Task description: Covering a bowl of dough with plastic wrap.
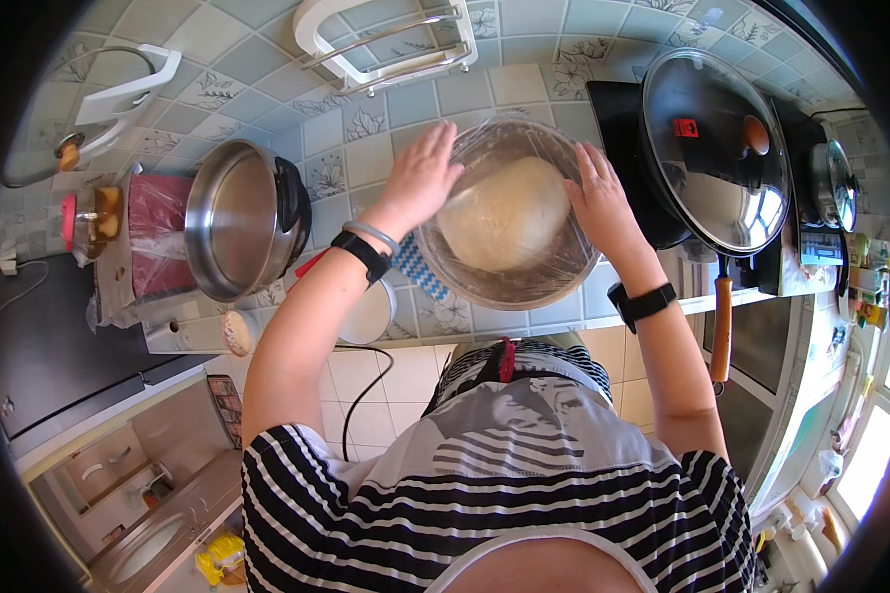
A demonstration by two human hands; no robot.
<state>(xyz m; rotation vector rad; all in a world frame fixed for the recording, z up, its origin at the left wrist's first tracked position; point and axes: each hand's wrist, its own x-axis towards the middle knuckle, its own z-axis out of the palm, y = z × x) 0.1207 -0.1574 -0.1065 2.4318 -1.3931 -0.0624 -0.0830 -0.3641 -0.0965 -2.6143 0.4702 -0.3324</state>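
Observation:
A large round metal bowl [482,299] stands on the tiled counter before me. Inside it lies a big pale lump of dough [500,215]. Clear plastic wrap [556,256] stretches over the bowl's top, with creases and glare on it. My left hand [424,170] rests on the wrap at the bowl's upper left rim, palm down. On the right rim, my right hand [601,194] presses or touches the wrap with its fingers extended. Neither hand is closed around anything. A blue-and-white patterned cloth [421,270] shows at the bowl's lower left, partly beneath it.
A deep steel pot [230,222] stands at left, near a plastic-covered red box [159,233] and a red-lidded jar [96,222]. To the right, a lidded wok [716,152] sits on the black stove, its wooden handle [722,330] jutting past the counter edge. A white container [371,311] is by my left forearm.

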